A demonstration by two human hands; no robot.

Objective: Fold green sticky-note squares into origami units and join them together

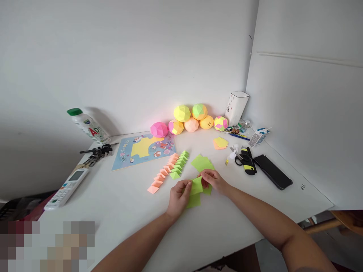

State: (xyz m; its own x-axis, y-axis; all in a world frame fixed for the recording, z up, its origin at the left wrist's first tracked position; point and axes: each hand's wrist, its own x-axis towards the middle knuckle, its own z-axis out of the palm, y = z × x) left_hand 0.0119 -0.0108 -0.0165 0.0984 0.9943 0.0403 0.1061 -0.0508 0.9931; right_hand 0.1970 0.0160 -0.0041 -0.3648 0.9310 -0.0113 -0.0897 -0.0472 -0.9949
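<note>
Between my two hands is a small green paper square (197, 185), raised a little over the table. My left hand (180, 194) pinches its left side with thumb and fingers. At its right edge my right hand (213, 180) has its fingers closed on the paper. More green paper sheets (202, 162) lie flat behind and beneath the hands. Left of them stands a row of folded green paper pieces (179, 166), next to a longer row of folded salmon paper pieces (163, 173).
Several faceted paper balls (182, 113) are piled against the wall. A puzzle board (127, 151), a white bottle (90, 126), keys (98, 153) and a remote control (66, 189) lie left. Scissors (238, 160), a yellow-black cutter (247, 162) and a black phone (272, 172) lie right.
</note>
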